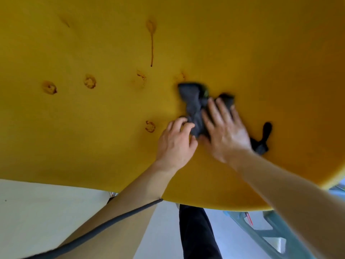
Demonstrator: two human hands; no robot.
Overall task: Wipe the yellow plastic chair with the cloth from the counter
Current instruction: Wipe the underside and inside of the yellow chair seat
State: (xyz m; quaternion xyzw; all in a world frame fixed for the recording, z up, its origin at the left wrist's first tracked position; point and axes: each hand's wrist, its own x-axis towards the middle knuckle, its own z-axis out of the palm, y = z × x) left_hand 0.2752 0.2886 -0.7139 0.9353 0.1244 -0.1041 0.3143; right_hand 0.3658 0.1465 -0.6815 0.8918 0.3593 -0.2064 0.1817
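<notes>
The yellow plastic chair (93, 128) fills most of the view, its seat surface dotted with several brownish ring stains and one long drip mark. A crumpled dark grey cloth (194, 105) lies on the seat right of centre. My right hand (225, 128) presses flat on the cloth, fingers spread; a dark tail of the cloth sticks out behind the wrist. My left hand (177, 141) pinches the cloth's near left edge with curled fingers.
A brown ring stain (150, 126) sits just left of my left hand. Below the seat's front edge I see pale floor (37, 212), my dark trouser leg (197, 232) and a teal plastic frame (276, 232) at lower right. A thin dark cable crosses my left forearm.
</notes>
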